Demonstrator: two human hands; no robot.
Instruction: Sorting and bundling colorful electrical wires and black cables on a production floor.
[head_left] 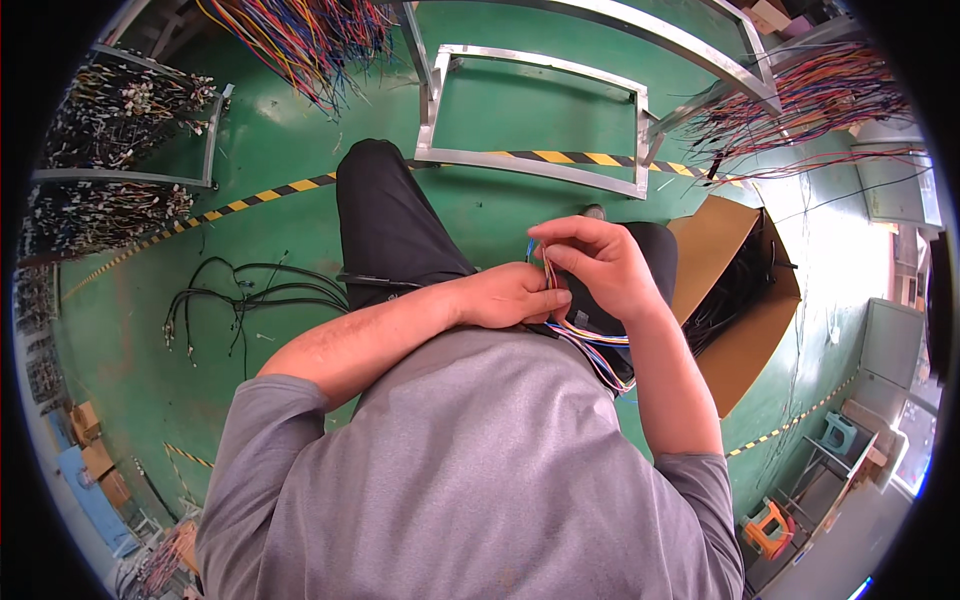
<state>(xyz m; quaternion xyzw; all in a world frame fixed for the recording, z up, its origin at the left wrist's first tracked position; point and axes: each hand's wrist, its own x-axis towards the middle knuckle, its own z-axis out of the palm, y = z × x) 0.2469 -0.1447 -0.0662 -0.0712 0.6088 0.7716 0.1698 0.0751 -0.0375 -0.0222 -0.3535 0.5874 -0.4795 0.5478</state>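
In front of my belly, my left hand (508,295) is closed round a bundle of thin coloured wires (590,338). The wires, blue, white, pink and yellow, hang out to the right across my lap. Just above it, my right hand (603,262) pinches the upper ends of the wires between thumb and fingertips. A few blue and red strands poke up there. From beside my left forearm a black cable harness (275,290) spreads leftward, its several branches ending in small connectors above the floor.
An open cardboard box (725,265) of black cables stands to my right. Ahead is a metal frame (540,60). Coloured wires (300,40) hang at the far left, more wires (800,95) at the far right. Racks of connectors (130,110) line the left; an orange stool (768,528) sits lower right.
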